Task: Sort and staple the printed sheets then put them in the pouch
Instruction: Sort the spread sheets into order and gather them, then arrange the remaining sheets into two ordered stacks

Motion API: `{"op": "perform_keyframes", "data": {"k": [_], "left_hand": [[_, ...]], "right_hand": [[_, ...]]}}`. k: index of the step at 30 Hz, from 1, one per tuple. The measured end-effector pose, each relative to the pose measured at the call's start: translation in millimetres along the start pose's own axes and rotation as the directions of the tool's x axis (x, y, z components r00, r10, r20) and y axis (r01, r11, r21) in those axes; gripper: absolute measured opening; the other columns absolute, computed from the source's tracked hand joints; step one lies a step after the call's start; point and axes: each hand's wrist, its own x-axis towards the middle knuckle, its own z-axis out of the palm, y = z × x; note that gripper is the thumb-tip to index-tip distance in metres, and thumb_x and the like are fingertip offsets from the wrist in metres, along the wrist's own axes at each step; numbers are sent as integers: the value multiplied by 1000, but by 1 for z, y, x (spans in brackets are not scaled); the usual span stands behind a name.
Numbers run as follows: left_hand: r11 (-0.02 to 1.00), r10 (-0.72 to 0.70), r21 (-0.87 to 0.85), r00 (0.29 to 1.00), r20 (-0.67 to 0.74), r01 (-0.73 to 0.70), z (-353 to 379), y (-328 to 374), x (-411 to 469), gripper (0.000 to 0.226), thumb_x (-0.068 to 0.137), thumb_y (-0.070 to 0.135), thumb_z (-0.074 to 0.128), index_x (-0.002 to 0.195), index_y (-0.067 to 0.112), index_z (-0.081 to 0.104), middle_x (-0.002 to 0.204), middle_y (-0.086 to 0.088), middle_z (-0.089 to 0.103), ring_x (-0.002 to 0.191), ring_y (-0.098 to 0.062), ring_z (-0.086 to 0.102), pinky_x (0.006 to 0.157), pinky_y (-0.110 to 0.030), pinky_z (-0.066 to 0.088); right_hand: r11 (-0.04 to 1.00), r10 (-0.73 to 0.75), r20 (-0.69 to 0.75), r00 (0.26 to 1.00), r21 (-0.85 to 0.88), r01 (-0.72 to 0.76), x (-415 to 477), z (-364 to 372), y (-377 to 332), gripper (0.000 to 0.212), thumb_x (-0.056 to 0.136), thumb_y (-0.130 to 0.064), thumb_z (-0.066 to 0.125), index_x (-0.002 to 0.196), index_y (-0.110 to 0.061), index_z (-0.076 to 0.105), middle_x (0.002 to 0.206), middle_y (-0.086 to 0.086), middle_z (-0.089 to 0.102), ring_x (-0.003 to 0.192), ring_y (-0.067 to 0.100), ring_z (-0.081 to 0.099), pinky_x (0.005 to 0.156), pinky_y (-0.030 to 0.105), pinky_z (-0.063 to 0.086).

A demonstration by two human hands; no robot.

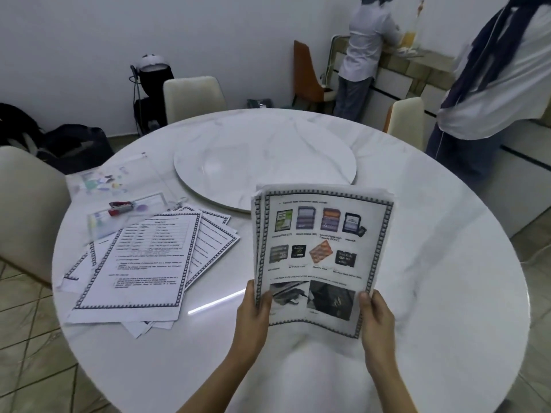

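I hold a small stack of printed sheets (320,248) upright above the table, its top page showing pictures of memory cards inside a patterned border. My left hand (253,308) grips the stack's lower left edge and my right hand (376,314) grips its lower right edge. A loose pile of several more bordered sheets (143,263) lies fanned on the table to the left. Beyond that pile lies a clear plastic pouch (119,186), and a red stapler (120,207) rests on it.
The round white marble table (432,263) has a raised turntable (265,156) at its centre. Cream chairs (26,210) stand around it. Two people stand at the back right by a counter. Dark bags (59,141) lie on the floor at the left.
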Motion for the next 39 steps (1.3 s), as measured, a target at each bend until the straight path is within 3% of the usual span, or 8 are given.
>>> {"op": "perform_keyframes", "data": {"k": [6, 11, 15, 17, 21, 25, 30, 39], "left_hand": [[993, -107, 68, 983, 150, 98, 7, 3, 6, 12, 94, 18, 48, 101, 28, 50, 103, 13, 63, 88, -3, 66, 68, -17, 52], [958, -259, 167, 951, 166, 232, 11, -7, 1, 14, 94, 17, 48, 105, 25, 48, 100, -1, 64, 73, -10, 61, 59, -15, 49], [936, -304, 219, 946, 117, 274, 5, -20, -11, 20, 94, 15, 47, 109, 28, 48, 103, 2, 63, 76, -8, 60, 63, -14, 47], [931, -299, 246, 950, 92, 269, -2, -25, -18, 22, 94, 14, 46, 107, 32, 48, 101, 6, 63, 80, -7, 60, 68, -13, 47], [923, -267, 295, 963, 31, 246, -23, -31, -30, 29, 93, 12, 48, 102, 39, 48, 100, 9, 63, 83, -3, 60, 72, -7, 44], [908, -219, 364, 976, -11, 208, -57, -34, -28, 26, 93, 14, 50, 108, 34, 50, 103, 6, 65, 83, 15, 57, 74, 0, 39], [882, -177, 433, 982, -60, 185, -114, -34, -10, 29, 93, 18, 51, 121, 23, 53, 108, 7, 63, 99, -3, 58, 80, 0, 39], [791, -136, 599, 990, -22, 122, -244, -48, 25, 36, 94, 18, 49, 131, 15, 47, 126, -1, 56, 114, -9, 51, 86, -10, 31]], "right_hand": [[974, 16, -47, 999, -225, -26, 33, -38, 23, 25, 92, -28, 52, 72, -13, 53, 67, 9, 60, 69, 24, 52, 50, 18, 33], [874, 148, -98, 984, -454, -176, 36, -50, 22, 56, 71, -44, 51, 102, 0, 65, 101, 30, 64, 99, 43, 57, 91, 41, 41], [861, 207, -93, 974, -455, -226, 36, -62, 24, 43, 70, -31, 64, 93, 5, 67, 84, 22, 61, 80, 32, 52, 90, 40, 42], [863, 180, -98, 979, -461, -205, 36, -63, 25, 29, 77, -17, 65, 90, 9, 67, 88, 29, 64, 81, 36, 56, 90, 42, 43], [830, -35, -180, 983, -552, -71, 35, -52, 31, 61, 68, -39, 42, 87, 13, 69, 85, 37, 62, 81, 47, 60, 84, 46, 47], [763, -113, -78, 990, -646, 37, 32, -32, 39, 75, 63, -48, 31, 96, 8, 68, 90, 38, 60, 86, 52, 59, 83, 52, 46], [657, -97, 126, 987, -737, 158, 24, 22, 38, 38, 83, -24, 52, 108, 2, 65, 110, 33, 58, 104, 48, 53, 92, 56, 39], [555, -71, 374, 925, -756, 348, -13, 157, 37, 28, 84, -22, 55, 102, -4, 66, 105, 19, 64, 97, 38, 61, 81, 45, 48]]}}
